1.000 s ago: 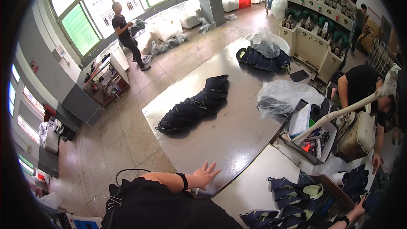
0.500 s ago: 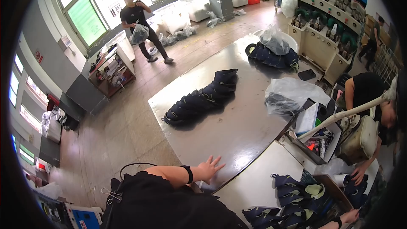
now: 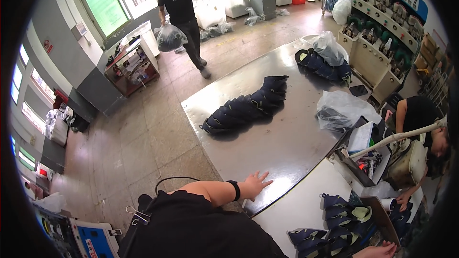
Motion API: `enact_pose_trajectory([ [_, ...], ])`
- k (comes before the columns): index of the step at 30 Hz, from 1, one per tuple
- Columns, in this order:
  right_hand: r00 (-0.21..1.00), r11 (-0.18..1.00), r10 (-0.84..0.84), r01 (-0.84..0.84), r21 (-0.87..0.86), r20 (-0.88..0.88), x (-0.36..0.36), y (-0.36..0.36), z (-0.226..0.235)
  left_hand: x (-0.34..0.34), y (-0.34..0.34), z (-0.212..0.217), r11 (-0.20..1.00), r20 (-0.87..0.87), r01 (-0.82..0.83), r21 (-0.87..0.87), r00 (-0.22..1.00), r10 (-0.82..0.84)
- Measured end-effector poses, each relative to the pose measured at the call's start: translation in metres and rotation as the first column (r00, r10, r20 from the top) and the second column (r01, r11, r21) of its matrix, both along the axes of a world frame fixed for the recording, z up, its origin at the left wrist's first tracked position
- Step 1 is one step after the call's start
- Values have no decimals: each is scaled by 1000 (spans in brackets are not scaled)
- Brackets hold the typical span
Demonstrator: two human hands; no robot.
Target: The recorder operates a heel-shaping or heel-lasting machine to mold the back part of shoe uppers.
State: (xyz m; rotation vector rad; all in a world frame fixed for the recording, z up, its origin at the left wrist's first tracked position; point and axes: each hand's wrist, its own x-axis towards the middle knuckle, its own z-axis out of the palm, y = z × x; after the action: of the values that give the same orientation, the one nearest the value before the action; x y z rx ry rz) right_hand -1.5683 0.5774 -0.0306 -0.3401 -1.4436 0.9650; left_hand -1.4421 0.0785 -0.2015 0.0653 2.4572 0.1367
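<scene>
My left hand [image 3: 257,186] lies spread on the near edge of the metal tabletop [image 3: 248,150], with nothing in it. At the lower right, my right hand [image 3: 380,250] is beside a brown board-sided box [image 3: 382,216]. Its fingers are loosely bent, partly apart, and I see nothing held in them. Nearest to it, several navy shoe uppers [image 3: 342,217] with pale green linings lie on a white work surface [image 3: 282,224]. Farther off on the metal top, a long row of nested navy uppers [image 3: 246,106] runs diagonally.
More uppers [image 3: 318,64] lie at the far right under a plastic bag [image 3: 329,48]. Clear plastic [image 3: 346,110], a phone [image 3: 358,90] and a tool box [image 3: 370,160] line the right side. One person [image 3: 180,7] carries a bag; another person [image 3: 418,117] bends at the right.
The view has shifted, so the table appears farther right. The person with the bag has walked closer. My left hand still rests spread on the tabletop; my right hand remains by the box.
</scene>
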Motion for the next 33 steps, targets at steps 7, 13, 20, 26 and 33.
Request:
enact_pose_trajectory([
  [7, 986, 987, 163, -163, 10, -19, 63, -93, 25, 9, -34, 11, 982, -38, 161, 94, 987, -158],
  [13, 971, 972, 221, -213, -96, 91, 147, -186, 16, 59, -102, -8, 909, -175, 369, 193, 925, -338],
  [20, 835, 908, 406, -320, -272, 371, 216, -369, -6, 129, -217, -20, 884, -292, 332, 330, 926, -239],
  [26, 694, 760, 649, -581, -290, 312, 226, -445, 17, 160, -285, -5, 918, -326, 162, 362, 944, -38],
  [33, 678, 711, 698, -618, -336, 232, 239, -449, 34, 162, -286, -4, 948, -420, 62, 311, 904, 78],
])
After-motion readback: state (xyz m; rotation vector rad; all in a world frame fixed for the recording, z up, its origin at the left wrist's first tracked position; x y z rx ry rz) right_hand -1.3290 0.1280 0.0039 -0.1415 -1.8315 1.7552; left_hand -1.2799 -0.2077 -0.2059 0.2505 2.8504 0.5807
